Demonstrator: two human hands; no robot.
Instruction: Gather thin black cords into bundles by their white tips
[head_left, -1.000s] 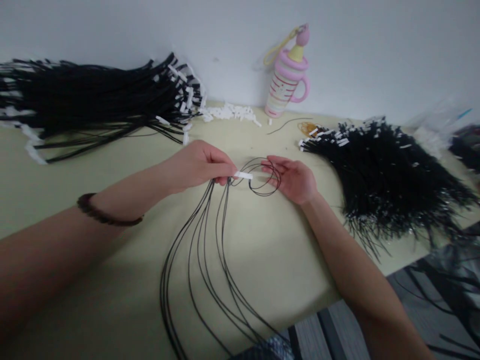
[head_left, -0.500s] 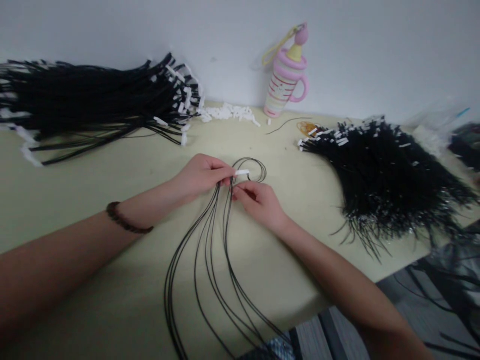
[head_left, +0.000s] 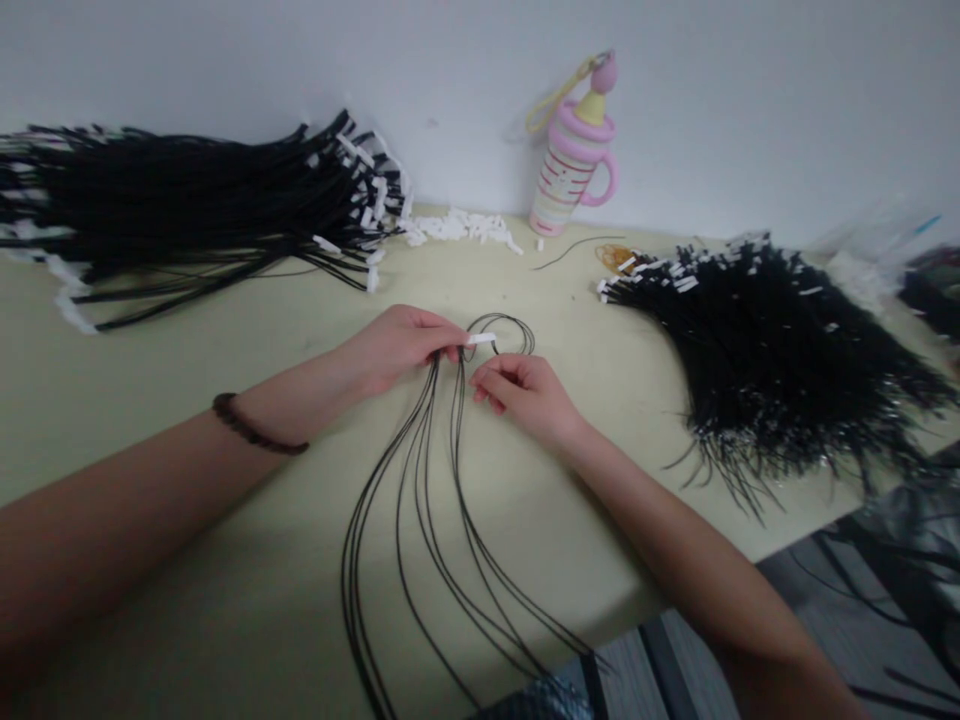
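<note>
One white connector (head_left: 482,339) sits above the middle of the table (head_left: 562,520), at the left hand's fingertips. Beyond it, one small coil (head_left: 532,337) of thin black wire, several turns, overlapping; exact count not readable. Black wires (head_left: 428,430) hang below the left hand in two groups, curving down toward the near edge; strands too crossed to number.

Two hands. Left hand (head_left: 405,342): grip pinching the black wires, one dark bracelet (head_left: 255,435) at the wrist. Right hand (head_left: 529,392): just below the coil, fingers curled, thumb and forefinger close; cannot tell whether its grip holds anything.

Farther out: two heaps of black cables with white ends, the left heap (head_left: 202,195) and the right heap (head_left: 780,350), both uncountable. Between them, one scatter of white pieces (head_left: 457,226), one separate white piece (head_left: 539,244), one pink-lidded cup (head_left: 568,165) upright by the wall, one loose wire (head_left: 577,243), and some amber bands (head_left: 618,259), tangled.
</note>
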